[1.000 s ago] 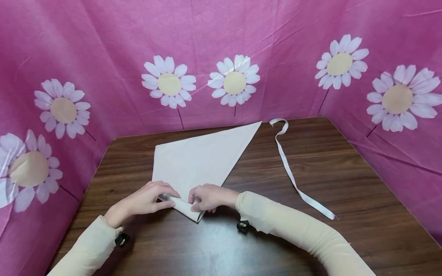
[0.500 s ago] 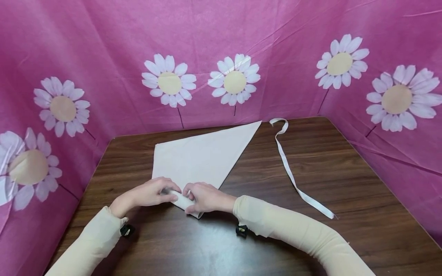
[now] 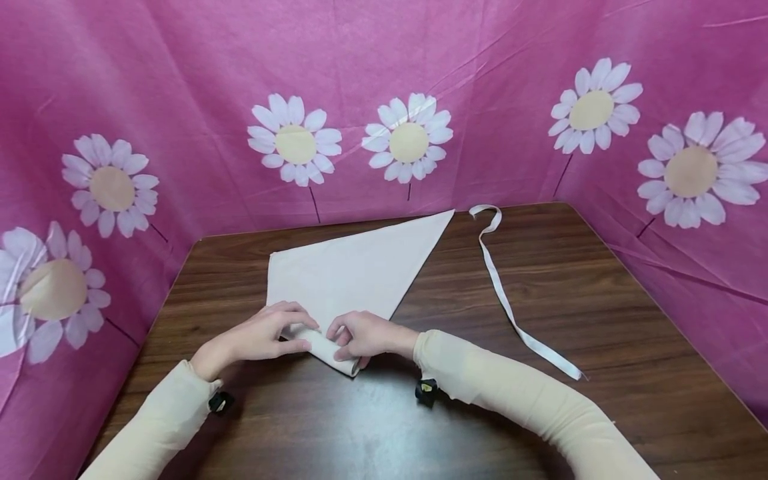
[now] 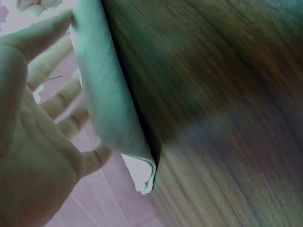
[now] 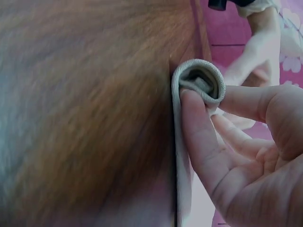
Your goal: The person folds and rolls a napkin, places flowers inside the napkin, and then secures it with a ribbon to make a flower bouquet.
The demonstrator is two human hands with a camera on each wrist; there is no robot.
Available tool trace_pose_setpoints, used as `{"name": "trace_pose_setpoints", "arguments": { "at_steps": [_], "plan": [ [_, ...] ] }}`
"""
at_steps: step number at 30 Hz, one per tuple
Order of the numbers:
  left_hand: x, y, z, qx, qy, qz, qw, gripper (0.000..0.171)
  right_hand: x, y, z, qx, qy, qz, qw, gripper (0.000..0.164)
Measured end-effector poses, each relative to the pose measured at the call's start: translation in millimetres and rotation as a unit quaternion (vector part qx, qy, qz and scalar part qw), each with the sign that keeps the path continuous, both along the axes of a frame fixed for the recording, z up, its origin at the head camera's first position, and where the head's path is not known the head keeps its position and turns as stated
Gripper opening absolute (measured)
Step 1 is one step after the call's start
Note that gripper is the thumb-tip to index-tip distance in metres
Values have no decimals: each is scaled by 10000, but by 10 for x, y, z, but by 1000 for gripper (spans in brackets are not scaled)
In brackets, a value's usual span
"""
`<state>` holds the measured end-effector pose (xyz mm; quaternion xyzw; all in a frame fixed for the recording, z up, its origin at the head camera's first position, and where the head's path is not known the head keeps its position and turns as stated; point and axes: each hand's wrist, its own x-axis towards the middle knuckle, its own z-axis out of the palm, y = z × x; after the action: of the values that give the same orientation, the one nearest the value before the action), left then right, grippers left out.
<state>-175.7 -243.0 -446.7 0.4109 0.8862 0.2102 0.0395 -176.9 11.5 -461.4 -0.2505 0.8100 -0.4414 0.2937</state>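
A cream cloth (image 3: 348, 270) lies on the table, flat at the back and rolled up at its near end. My left hand (image 3: 255, 335) holds the left part of the roll (image 3: 329, 352), its thumb in front and its fingers on the far side. At the roll's right end, my right hand (image 3: 369, 335) pinches the cloth between thumb and finger. In the right wrist view, the rolled end (image 5: 198, 66) shows as a hollow coil with one fingertip under it. The left wrist view shows the open left end of the roll (image 4: 111, 101) beyond the little finger.
A narrow white ribbon (image 3: 503, 300) lies along the right side of the brown wood-grain table (image 3: 288, 427), curled over at its far end. Pink flowered fabric (image 3: 354, 60) hangs close behind the table and along both sides.
The near end of the cloth has been rolled slightly farther away from me, and the left hand has shifted a little forward and right. The right hand has moved slightly forward. The ribbon has not moved.
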Motion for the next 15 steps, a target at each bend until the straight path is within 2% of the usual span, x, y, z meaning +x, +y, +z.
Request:
{"name": "trace_pose_setpoints", "arguments": {
  "at_steps": [4, 8, 10, 12, 15],
  "plan": [
    [-20, 17, -28, 10, 253, -318, 9992, 37, -17, 55, 7, -30, -180, -12, 9998, 24],
    [-40, 32, -51, 43, 306, -517, 9982, 34, -11, 103, 3, -40, -120, 86, 9999, 24],
    [-48, 42, -51, 51, 305, -559, 9980, 30, -7, 132, 9, 63, 212, 199, 9996, 25],
    [-53, 53, -45, 39, 285, -582, 9979, 27, -3, 165, 30, 266, 809, 338, 9958, 25],
    [-65, 78, -24, 53, 164, -617, 9979, 24, 18, 211, 75, 595, 1934, 482, 9781, 25]
  ]
}}
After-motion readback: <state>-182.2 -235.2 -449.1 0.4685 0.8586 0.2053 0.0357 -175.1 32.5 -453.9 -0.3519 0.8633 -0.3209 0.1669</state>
